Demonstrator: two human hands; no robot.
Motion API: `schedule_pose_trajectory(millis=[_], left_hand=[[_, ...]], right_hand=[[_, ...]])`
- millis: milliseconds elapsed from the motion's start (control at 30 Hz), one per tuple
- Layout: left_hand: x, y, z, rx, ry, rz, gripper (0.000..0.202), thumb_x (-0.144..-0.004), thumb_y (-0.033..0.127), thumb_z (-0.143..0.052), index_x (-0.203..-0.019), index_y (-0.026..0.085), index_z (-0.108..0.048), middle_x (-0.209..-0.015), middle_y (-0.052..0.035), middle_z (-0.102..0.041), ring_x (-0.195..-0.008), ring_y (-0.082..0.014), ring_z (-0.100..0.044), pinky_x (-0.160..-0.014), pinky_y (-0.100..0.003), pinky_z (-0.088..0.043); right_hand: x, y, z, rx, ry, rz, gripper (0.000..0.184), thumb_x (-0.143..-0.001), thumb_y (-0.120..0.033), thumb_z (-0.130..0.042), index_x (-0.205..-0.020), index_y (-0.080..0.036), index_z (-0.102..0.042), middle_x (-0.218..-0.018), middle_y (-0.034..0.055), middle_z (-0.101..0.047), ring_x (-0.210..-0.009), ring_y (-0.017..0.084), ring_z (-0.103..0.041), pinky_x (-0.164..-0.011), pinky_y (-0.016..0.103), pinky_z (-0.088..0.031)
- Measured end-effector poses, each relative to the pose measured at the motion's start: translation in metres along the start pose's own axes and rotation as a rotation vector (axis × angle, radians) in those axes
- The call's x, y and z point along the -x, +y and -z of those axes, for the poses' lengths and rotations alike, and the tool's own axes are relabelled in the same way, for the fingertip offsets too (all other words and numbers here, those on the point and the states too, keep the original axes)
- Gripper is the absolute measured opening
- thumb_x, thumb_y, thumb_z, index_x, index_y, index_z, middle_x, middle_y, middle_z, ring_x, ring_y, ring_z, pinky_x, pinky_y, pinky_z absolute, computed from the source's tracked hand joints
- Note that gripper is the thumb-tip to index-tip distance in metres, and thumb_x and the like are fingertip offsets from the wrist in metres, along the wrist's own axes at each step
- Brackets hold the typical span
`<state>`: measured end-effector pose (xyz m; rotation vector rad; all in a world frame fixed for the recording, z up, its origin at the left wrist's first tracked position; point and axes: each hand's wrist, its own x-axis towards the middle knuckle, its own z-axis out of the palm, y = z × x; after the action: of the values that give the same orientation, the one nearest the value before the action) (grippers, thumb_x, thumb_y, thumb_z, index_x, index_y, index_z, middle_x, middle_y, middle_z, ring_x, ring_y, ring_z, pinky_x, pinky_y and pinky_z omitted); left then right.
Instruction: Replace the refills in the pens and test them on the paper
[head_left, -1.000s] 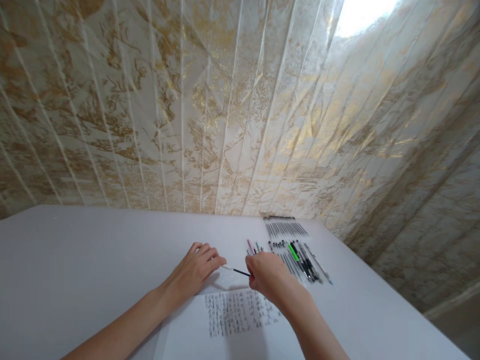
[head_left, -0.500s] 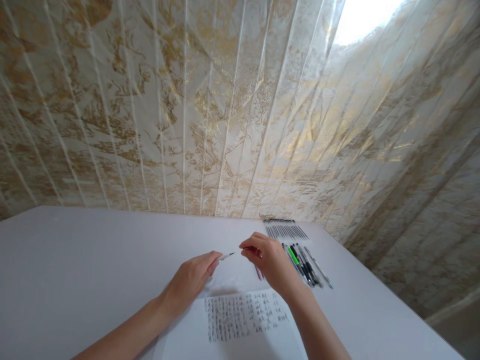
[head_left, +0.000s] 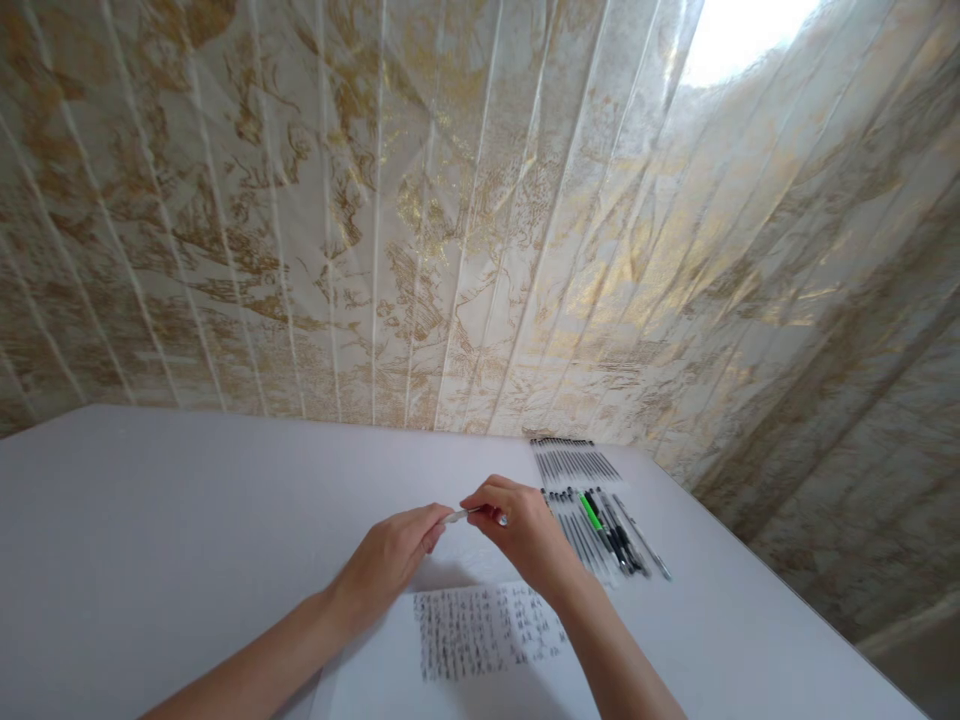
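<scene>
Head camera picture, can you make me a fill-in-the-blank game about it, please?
The left hand and right hand meet at a pale ____.
The bunch of pens lies nearer the ____ hand.
Its brightest colour is ____.
Handwriting marks a white sheet of ____.

Missing words: pen; right; green; paper.

We bring both hands close over the worktop (head_left: pixel 210 500), fingertips apart but near, backs upward. Our bare left forearm (head_left: pixel 262 650) slants rightward toward the far edge, the left hand (head_left: pixel 397 545) curled closed; our right forearm (head_left: pixel 615 630) slants leftward, the right hand (head_left: pixel 517 520) pinching with thumb and forefinger.
</scene>
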<state>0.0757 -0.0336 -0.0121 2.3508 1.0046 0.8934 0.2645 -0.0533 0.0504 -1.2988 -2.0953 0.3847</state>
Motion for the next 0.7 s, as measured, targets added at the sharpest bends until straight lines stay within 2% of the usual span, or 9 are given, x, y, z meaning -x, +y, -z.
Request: schedule_pose_trajectory(millis=[133,233,300,367,433,500,533,600,700], left_hand=[[-0.0002,0.0010,0.0011,0.012,-0.005,0.000,0.032,-0.096,0.031,-0.028,-0.103,0.022,-0.058,-0.071,0.0027,-0.057,-0.066,-0.0128,-0.055,-0.065,-0.022,-0.042],[0.0002,0.0008,0.0010,0.016,0.031,-0.016,0.028,-0.094,0.028,-0.033,-0.102,0.022,-0.060,-0.075,0.0014,-0.061,-0.070,-0.0134,-0.057,-0.069,-0.023,-0.043],[0.0004,0.0000,0.0002,0.013,0.061,-0.032,0.026,-0.093,0.027,-0.037,-0.101,0.022,-0.061,-0.079,0.0002,-0.064,-0.073,-0.0141,-0.059,-0.072,-0.024,-0.044],[0.0003,-0.0011,-0.0007,0.015,0.083,-0.033,0.025,-0.092,0.027,-0.038,-0.100,0.023,-0.062,-0.081,-0.0003,-0.065,-0.075,-0.0144,-0.060,-0.072,-0.024,-0.045],[-0.0001,-0.0022,-0.0014,0.021,0.095,-0.012,0.024,-0.091,0.026,-0.040,-0.100,0.023,-0.062,-0.081,0.0000,-0.066,-0.074,-0.0145,-0.061,-0.072,-0.024,-0.046],[-0.0005,-0.0036,-0.0018,0.028,0.096,0.012,0.024,-0.091,0.026,-0.040,-0.099,0.023,-0.062,-0.080,0.0007,-0.067,-0.073,-0.0143,-0.061,-0.071,-0.024,-0.046],[-0.0005,-0.0044,-0.0020,0.030,0.096,0.020,0.024,-0.091,0.026,-0.040,-0.099,0.023,-0.062,-0.080,0.0009,-0.067,-0.072,-0.0142,-0.062,-0.071,-0.024,-0.046],[-0.0004,-0.0062,-0.0026,0.030,0.088,0.022,0.024,-0.091,0.026,-0.040,-0.100,0.023,-0.062,-0.081,0.0010,-0.067,-0.073,-0.0141,-0.061,-0.071,-0.024,-0.046],[0.0000,-0.0084,-0.0038,0.034,0.074,0.019,0.024,-0.091,0.025,-0.040,-0.101,0.023,-0.062,-0.081,0.0010,-0.066,-0.074,-0.0142,-0.061,-0.072,-0.025,-0.045]], right_hand=[[0.0003,0.0033,-0.0037,-0.013,-0.014,0.007,0.016,-0.078,-0.011,-0.062,-0.085,-0.020,-0.073,-0.080,0.0010,-0.067,-0.064,0.010,-0.057,-0.063,0.021,-0.043],[0.0003,0.0042,-0.0029,0.033,-0.058,-0.043,0.010,-0.081,-0.020,-0.063,-0.078,-0.019,-0.072,-0.070,0.0006,-0.067,-0.061,0.011,-0.057,-0.061,0.022,-0.040],[0.0004,0.0036,-0.0013,0.077,-0.117,-0.088,0.026,-0.088,-0.028,-0.055,-0.069,-0.017,-0.069,-0.061,0.0005,-0.064,-0.056,0.011,-0.056,-0.059,0.022,-0.038],[0.0008,0.0023,0.0011,0.128,-0.144,-0.106,0.038,-0.093,-0.034,-0.045,-0.065,-0.017,-0.065,-0.059,0.0010,-0.063,-0.055,0.012,-0.055,-0.059,0.023,-0.036],[0.0017,0.0007,0.0034,0.156,-0.130,-0.100,0.032,-0.094,-0.037,-0.043,-0.077,-0.018,-0.063,-0.070,0.0013,-0.065,-0.061,0.013,-0.056,-0.060,0.024,-0.036],[0.0026,-0.0005,0.0047,0.154,-0.125,-0.092,0.014,-0.089,-0.033,-0.053,-0.091,-0.020,-0.058,-0.079,0.0002,-0.066,-0.064,0.013,-0.056,-0.060,0.024,-0.035],[0.0028,-0.0009,0.0047,0.150,-0.133,-0.093,0.012,-0.086,-0.029,-0.057,-0.095,-0.021,-0.056,-0.080,-0.0007,-0.065,-0.064,0.013,-0.056,-0.060,0.023,-0.035],[0.0027,-0.0014,0.0030,0.161,-0.151,-0.096,0.012,-0.082,-0.019,-0.059,-0.093,-0.021,-0.054,-0.077,-0.0018,-0.063,-0.063,0.012,-0.054,-0.059,0.023,-0.034],[0.0014,-0.0020,-0.0017,0.180,-0.153,-0.095,0.009,-0.083,-0.012,-0.054,-0.085,-0.020,-0.054,-0.073,-0.0010,-0.061,-0.066,0.013,-0.053,-0.059,0.023,-0.033]])
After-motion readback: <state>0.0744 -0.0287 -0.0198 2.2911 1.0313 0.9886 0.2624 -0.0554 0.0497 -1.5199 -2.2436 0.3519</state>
